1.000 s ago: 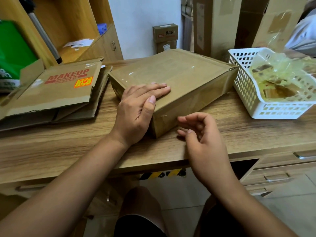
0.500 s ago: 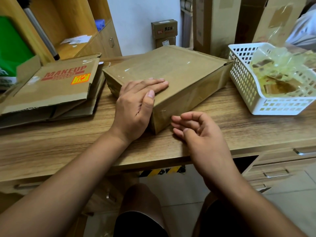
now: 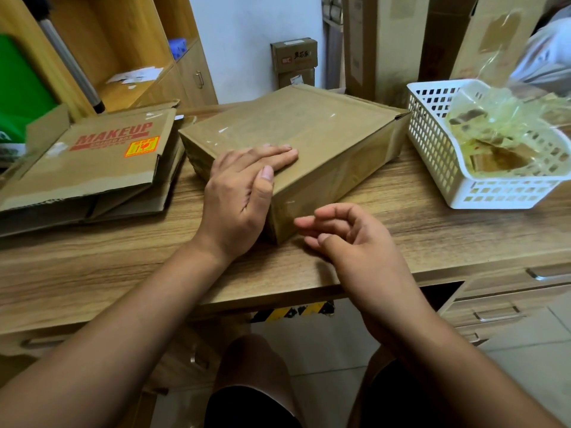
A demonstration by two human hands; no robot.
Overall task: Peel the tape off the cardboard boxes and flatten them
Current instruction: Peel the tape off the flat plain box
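My left hand (image 3: 238,193) lies flat on the box (image 3: 312,131) on the desk (image 3: 123,257), pinning it. My right hand (image 3: 355,239) hangs loosely curled and empty by the near corner. Best bet: nick the tape (image 3: 327,183) edge with a nail, then peel low and slow.

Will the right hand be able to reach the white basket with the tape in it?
Probably yes. The right hand hovers beside the box, and only bare desk lies between it and the white basket.
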